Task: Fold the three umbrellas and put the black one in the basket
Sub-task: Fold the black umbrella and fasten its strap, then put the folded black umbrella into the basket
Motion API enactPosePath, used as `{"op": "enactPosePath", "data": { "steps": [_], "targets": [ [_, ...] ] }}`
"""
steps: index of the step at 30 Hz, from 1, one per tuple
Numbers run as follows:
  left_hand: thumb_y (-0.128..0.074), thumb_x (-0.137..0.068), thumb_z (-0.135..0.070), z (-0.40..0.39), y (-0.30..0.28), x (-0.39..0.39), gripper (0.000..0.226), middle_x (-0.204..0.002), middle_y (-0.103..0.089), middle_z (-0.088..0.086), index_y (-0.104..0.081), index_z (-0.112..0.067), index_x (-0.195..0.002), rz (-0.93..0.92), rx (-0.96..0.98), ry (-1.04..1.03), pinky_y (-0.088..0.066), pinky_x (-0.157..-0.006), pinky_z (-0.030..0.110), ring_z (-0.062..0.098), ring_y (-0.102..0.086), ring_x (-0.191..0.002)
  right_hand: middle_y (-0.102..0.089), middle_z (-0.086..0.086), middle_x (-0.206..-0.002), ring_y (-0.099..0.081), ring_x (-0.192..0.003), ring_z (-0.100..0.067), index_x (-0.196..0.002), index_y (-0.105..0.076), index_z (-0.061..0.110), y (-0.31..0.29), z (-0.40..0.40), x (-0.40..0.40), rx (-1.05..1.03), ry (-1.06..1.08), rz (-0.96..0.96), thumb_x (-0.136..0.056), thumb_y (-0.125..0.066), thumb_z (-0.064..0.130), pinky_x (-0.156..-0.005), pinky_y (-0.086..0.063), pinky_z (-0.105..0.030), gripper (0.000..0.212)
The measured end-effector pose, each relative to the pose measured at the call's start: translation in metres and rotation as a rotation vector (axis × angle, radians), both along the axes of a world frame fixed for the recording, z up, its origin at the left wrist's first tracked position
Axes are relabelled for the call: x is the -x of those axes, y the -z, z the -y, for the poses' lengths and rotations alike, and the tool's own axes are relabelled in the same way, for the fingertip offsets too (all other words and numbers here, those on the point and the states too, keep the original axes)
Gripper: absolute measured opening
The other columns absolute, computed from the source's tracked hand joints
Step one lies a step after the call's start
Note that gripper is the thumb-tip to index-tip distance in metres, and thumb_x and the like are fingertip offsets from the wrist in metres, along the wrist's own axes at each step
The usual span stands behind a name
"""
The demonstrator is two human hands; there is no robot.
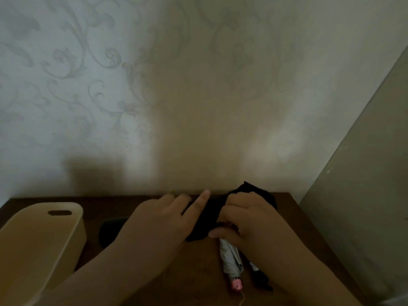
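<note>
Partly hidden black umbrella [207, 219], dim, blurred

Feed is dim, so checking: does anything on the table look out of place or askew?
Nothing stands out. Both hands, left and right, hold the black umbrella at the table's back edge; a grey folded umbrella lies nearer, the basket upright at left.
</note>
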State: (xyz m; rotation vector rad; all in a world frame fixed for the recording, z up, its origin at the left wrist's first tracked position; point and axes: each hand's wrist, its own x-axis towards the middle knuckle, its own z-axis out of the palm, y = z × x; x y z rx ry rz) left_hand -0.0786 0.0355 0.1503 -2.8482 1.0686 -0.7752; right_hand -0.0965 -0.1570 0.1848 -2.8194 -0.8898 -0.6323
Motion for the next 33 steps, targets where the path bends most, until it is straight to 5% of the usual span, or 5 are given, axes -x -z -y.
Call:
{"op": "enactPosePath", "data": {
  "steps": [11,16,20,27,33],
  "targets": [
    [-0.090,-0.055,-0.022,-0.002,0.035,0.009,0.051,-0.075,-0.078,0.004,-0.082,-0.012,-0.105,0.079,-0.049,0.123,-0.051,-0.040,0.021,0.015,-0.069,-0.051,-0.050,0.007,-0.132,-0.042,-0.124,-0.013,-0.134,-0.043,0.034,-0.003,-0.009,-0.012,0.170,0.049,-0.742,-0.083,-0.065,0.042,-0.101,-0.031,-0.029,0.056],
    [-0.076,-0.083,-0.056,-0.006,0.038,0.013,0.085,-0.139,-0.052,-0.013,-0.030,-0.032,-0.151,-0.721,0.044,-0.129,-0.053,-0.097,0.023,0.007,-0.061,-0.121,-0.051,0.006,-0.132,-0.046,-0.112,-0.007,-0.132,-0.049,0.032,0.027,-0.007,-0.018,0.147,0.005,-0.884,-0.087,-0.063,0.032,-0.091,-0.036,-0.020,0.046],
    [-0.068,-0.093,-0.057,-0.013,0.085,0.012,0.064,-0.131,-0.059,-0.024,-0.039,-0.037,-0.147,-1.417,0.405,-0.113,-0.051,-0.107,0.024,-0.005,-0.060,-0.118,-0.054,0.003,-0.131,-0.046,-0.120,-0.018,-0.131,-0.047,0.026,0.064,-0.024,-0.036,0.610,-0.094,-0.821,-0.090,-0.060,0.030,-0.108,-0.031,-0.043,0.044],
    [-0.058,-0.100,-0.048,0.019,0.151,0.015,0.083,-0.164,-0.036,-0.004,-0.013,-0.024,-0.165,-1.598,1.002,-0.392,-0.044,-0.109,0.027,0.018,-0.046,-0.146,-0.021,0.014,-0.152,-0.017,-0.140,-0.004,-0.147,-0.019,0.033,0.157,0.009,0.000,-0.281,0.392,-0.680,-0.096,-0.048,0.031,-0.113,-0.014,-0.019,0.058],
    [-0.055,-0.102,-0.042,0.039,0.175,0.008,0.078,-0.120,-0.065,0.009,-0.012,-0.025,-0.165,-1.736,1.120,-0.708,-0.053,-0.053,0.026,0.023,-0.065,-0.075,-0.024,-0.003,-0.152,-0.028,-0.138,-0.018,-0.149,-0.011,0.018,0.230,0.051,0.008,-0.465,0.847,-0.911,-0.092,-0.053,0.037,-0.110,-0.028,-0.028,0.073]
  ]
}}
